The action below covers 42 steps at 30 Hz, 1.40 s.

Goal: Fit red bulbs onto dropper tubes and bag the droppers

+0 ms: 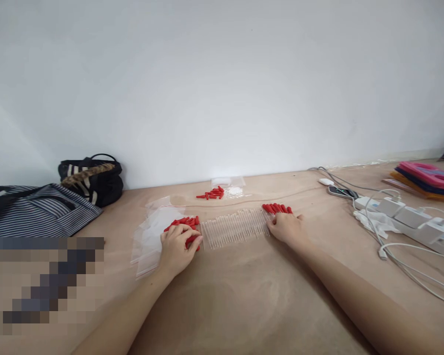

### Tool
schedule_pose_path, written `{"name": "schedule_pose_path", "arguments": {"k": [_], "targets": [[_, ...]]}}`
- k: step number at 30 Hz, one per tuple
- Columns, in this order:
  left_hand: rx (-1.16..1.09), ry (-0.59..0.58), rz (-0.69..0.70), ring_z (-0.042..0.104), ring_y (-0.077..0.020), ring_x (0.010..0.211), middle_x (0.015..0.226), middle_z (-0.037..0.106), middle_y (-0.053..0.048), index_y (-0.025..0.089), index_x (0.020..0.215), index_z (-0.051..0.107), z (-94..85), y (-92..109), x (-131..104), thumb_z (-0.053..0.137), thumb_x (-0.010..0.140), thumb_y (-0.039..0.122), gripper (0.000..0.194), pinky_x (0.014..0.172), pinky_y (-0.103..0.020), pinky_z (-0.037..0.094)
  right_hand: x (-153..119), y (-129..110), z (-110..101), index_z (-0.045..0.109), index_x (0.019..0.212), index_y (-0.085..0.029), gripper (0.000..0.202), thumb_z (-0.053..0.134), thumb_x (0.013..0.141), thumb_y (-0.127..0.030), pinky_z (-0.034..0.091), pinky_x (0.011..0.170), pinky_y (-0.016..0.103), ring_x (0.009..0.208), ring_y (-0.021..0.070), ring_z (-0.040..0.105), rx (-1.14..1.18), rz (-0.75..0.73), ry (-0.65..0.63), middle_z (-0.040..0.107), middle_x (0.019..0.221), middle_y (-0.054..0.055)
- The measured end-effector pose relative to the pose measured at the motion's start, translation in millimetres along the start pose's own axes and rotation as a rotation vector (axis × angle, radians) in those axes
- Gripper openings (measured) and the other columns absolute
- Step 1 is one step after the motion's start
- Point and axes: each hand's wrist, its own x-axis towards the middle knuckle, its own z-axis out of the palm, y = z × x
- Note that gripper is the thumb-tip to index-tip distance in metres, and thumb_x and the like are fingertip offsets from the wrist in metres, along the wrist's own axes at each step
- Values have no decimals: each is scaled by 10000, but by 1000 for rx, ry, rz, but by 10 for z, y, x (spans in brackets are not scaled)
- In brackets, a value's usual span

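My left hand (177, 246) rests over a pile of small red rubber bulbs (182, 222). Its thumb and fingers curl in around a red bulb (192, 240). To the right of that pile, thin clear tubes (235, 228) lie side by side in a long row on the table. At the right end of this row is my right hand (286, 227), its fingers closed at a clear tube; the fingertips are partly hidden. Just beyond those fingers, several red bulbs (277, 208) sit in a line at the tubes' far ends.
Clear plastic bags (153, 227) lie left of the pile. Farther back are more red bulbs (212, 193) and a bag of clear tubes (235, 191). Bags (44, 209) stand at left. At right are a power strip (410, 222), white cables (399, 261) and coloured sheets (427, 178).
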Motion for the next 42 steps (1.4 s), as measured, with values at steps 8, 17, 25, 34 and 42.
{"name": "schedule_pose_path", "arguments": {"k": [8, 17, 25, 34, 42], "targets": [[-84, -296, 376, 488, -198, 805, 859, 575, -40, 218, 782, 636, -203, -202, 59, 512, 795, 251, 129, 748, -359, 368, 7, -14, -32, 622, 624, -179, 284, 416, 765, -315, 274, 775, 417, 772, 240, 556, 62, 37, -25, 624, 711, 79], [-651, -237, 93, 533, -141, 678, 797, 567, -28, 186, 900, 485, -41, 141, -79, 389, 845, 226, 118, 633, -263, 439, -237, -116, 109, 549, 701, -182, 157, 435, 799, -229, 288, 732, 319, 719, 160, 557, 426, -387, 243, 626, 723, 17], [-1012, -314, -127, 556, -137, 683, 828, 534, -23, 178, 726, 488, 105, 532, -165, 496, 788, 313, 149, 632, -274, 479, -530, -378, 263, 512, 924, -174, 183, 363, 841, -107, 284, 780, 320, 729, 132, 558, 586, -813, 204, 632, 820, 31], [-1062, -289, -285, 593, -151, 842, 875, 545, -6, 215, 1030, 400, 235, 475, -182, 524, 752, 211, 305, 790, -328, 483, -570, -383, 233, 577, 936, -201, 209, 424, 820, -116, 271, 775, 325, 716, 131, 537, 605, -824, 203, 614, 768, 19], [-1063, -270, -278, 593, -155, 861, 887, 579, -22, 203, 1000, 464, 216, 504, -167, 524, 745, 197, 262, 799, -319, 485, -606, -432, 247, 592, 946, -203, 222, 419, 831, -123, 257, 765, 314, 723, 127, 516, 596, -843, 193, 613, 789, 19]]}}
